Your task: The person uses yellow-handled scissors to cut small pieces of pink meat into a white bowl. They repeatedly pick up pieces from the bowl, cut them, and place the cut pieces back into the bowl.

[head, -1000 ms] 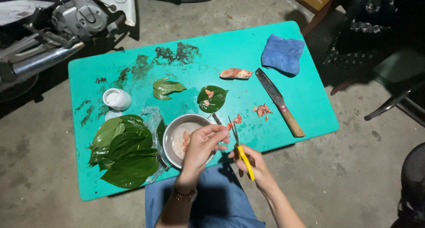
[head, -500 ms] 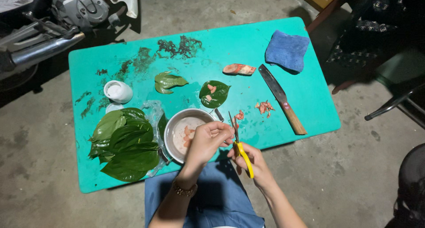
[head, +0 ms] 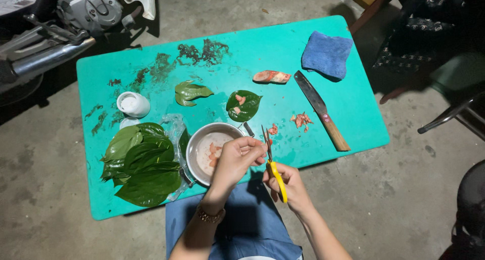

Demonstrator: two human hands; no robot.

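A green table (head: 313, 58) stands on gray concrete. The left hand (head: 235, 159) is curled by the metal bowl (head: 202, 148), pinching a small bit at the blades. The right hand (head: 285, 182) grips yellow scissors (head: 273, 161), blades a little open. Both hands have barely moved since before.

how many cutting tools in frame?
2. The yellow-handled scissors are in the right hand at the table's near edge; the wooden-handled knife lies on the table below the blue cloth.
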